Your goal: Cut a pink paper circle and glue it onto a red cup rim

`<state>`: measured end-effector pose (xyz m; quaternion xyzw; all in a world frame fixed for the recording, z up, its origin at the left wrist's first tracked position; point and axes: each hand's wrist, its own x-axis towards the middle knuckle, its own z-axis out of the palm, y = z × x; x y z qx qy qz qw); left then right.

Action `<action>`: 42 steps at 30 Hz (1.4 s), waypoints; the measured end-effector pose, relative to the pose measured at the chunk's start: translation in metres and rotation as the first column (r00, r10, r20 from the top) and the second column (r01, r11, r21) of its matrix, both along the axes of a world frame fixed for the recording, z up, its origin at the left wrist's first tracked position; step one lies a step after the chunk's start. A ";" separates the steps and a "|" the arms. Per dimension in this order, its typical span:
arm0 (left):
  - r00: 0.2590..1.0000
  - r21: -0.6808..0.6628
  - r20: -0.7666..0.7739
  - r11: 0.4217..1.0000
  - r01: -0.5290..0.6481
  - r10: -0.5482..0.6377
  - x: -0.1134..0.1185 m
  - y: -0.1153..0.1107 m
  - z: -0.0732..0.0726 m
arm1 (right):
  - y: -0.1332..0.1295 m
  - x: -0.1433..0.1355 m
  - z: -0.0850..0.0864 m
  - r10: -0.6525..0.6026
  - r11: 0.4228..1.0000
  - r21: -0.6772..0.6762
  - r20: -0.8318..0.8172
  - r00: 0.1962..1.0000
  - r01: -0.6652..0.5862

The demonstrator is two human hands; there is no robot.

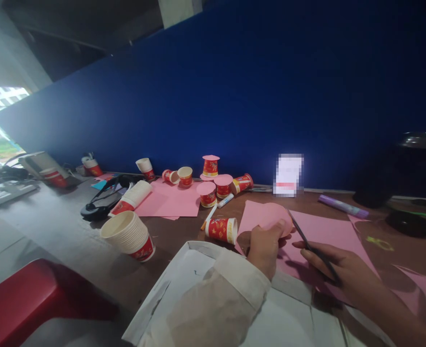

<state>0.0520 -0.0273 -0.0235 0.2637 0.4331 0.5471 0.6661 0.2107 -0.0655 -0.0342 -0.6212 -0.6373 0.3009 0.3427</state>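
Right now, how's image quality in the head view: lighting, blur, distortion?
Head view: dim overall, blown-out daylight at far left; wide-angle bend at the edges; soft focus on the left hand with its pink paper and the right hand; one pixelated card.

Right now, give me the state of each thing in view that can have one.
Left hand: shut on pink paper piece, raised off the table.
Right hand: shut on scissors, blades at the pink piece.
Pink sheet: flat under the hands.
Cup by left hand: on its side.
Cup stack: nested, tipped over.
Second stack: lying on its side.
Pink-capped cups: upright, covered.
Purple glue stick: lying flat, capped.
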 end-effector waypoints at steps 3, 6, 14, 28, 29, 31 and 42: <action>1.000 -0.006 -0.009 1.000 -0.012 0.012 0.000 0.000 0.001 | 0.001 0.000 -0.001 0.014 1.000 -0.003 -0.013 1.000 -0.014; 0.999 -0.008 -0.027 0.999 -0.031 0.031 0.000 -0.001 0.001 | 0.001 -0.001 0.000 0.019 1.000 -0.013 -0.007 1.000 -0.019; 0.999 -0.019 -0.034 0.999 -0.025 0.025 -0.001 -0.001 0.002 | 0.000 0.000 0.002 0.023 1.000 0.001 -0.002 1.000 -0.023; 0.999 0.012 -0.029 1.000 -0.029 0.029 -0.002 0.004 -0.003 | -0.001 -0.002 0.004 0.028 0.999 0.021 0.019 0.999 -0.028; 0.999 0.018 -0.035 0.999 -0.040 0.040 -0.002 0.005 -0.004 | -0.001 -0.002 0.004 0.033 0.999 0.016 0.018 0.999 -0.033; 0.997 0.029 -0.057 0.998 -0.053 0.054 -0.002 0.006 -0.004 | -0.002 -0.002 0.004 0.041 0.999 0.006 0.016 0.999 -0.041; 0.980 0.003 -0.198 1.000 -0.012 0.012 -0.004 0.007 -0.007 | -0.004 -0.007 0.006 -0.040 0.989 -0.147 -0.151 0.988 0.017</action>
